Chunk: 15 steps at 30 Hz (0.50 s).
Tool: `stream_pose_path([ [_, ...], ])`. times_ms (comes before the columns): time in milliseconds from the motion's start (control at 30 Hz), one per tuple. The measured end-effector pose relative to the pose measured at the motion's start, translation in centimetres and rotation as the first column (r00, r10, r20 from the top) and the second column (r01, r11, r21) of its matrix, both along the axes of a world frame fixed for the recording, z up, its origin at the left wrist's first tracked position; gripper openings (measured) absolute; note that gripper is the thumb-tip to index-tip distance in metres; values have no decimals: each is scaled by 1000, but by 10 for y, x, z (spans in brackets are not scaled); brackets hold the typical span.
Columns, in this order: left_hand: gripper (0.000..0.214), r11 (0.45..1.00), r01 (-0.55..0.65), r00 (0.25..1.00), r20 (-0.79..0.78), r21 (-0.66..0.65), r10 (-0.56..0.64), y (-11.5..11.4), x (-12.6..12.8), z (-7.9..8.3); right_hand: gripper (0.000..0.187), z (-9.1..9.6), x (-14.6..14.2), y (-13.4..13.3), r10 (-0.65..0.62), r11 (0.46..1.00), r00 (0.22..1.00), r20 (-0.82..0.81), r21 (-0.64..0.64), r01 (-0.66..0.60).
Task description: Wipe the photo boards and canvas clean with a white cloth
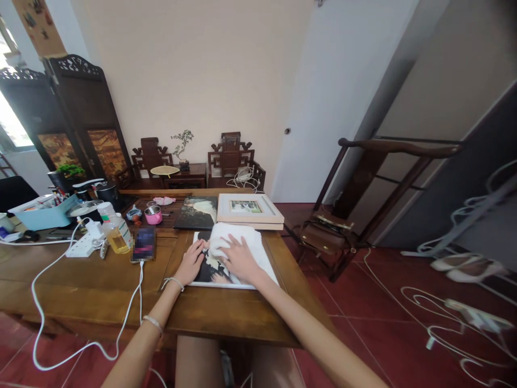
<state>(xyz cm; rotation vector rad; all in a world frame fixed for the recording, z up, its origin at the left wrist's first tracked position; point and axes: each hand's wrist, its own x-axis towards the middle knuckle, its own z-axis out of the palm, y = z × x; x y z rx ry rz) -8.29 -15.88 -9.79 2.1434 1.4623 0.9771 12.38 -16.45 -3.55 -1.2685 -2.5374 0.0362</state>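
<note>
A flat picture panel (pixel 204 274) with a dark and pale image lies near the table's front edge. My left hand (pixel 191 263) rests on its left side, fingers stretched out over the surface. Spread across the panel's upper and right part is a white cloth (pixel 252 237). My right hand (pixel 241 260) presses a bunched bit of that cloth against the panel, with its fingers bent over it. Just behind are a dark picture (pixel 194 214) and a white framed picture (pixel 262 216), which lies on top of something flat.
On the wooden table (pixel 226 312), left, are a phone (pixel 144 244) with a white cable, a bottle of yellow liquid (pixel 116 231), a power strip (pixel 81 246), a pink cup (pixel 153 215) and a blue basket (pixel 44 215). A wooden chair (pixel 363 188) holding a brown bag stands right.
</note>
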Motion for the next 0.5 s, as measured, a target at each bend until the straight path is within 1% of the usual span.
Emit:
stream_pose_path([
  [67,43,1000,-5,1000,6,-14,5,-1,0,1,30,-2,-8,-14,60,998,998,-8,8,-60],
  [133,42,1000,-4,1000,17,-24,5,-2,1,2,30,-5,-8,-35,127,992,992,-25,13,-127],
  [233,42,1000,4,1000,31,-29,-3,-2,1,2,28,-9,9,-66,186,982,981,-49,2,-186],
  [300,43,1000,8,999,44,-19,-7,-2,1,1,28,-10,28,-78,196,980,979,-59,-14,-197],
  [367,43,1000,3,998,61,-8,-3,-1,1,-1,27,-11,49,-81,159,987,985,-70,-17,-161],
  [433,43,1000,-2,997,74,-6,3,-1,2,-2,26,-14,68,-76,75,997,994,-77,0,-76],
  [500,42,1000,-4,996,84,-13,5,-1,3,-1,26,-16,79,-66,-27,999,997,-75,21,29],
])
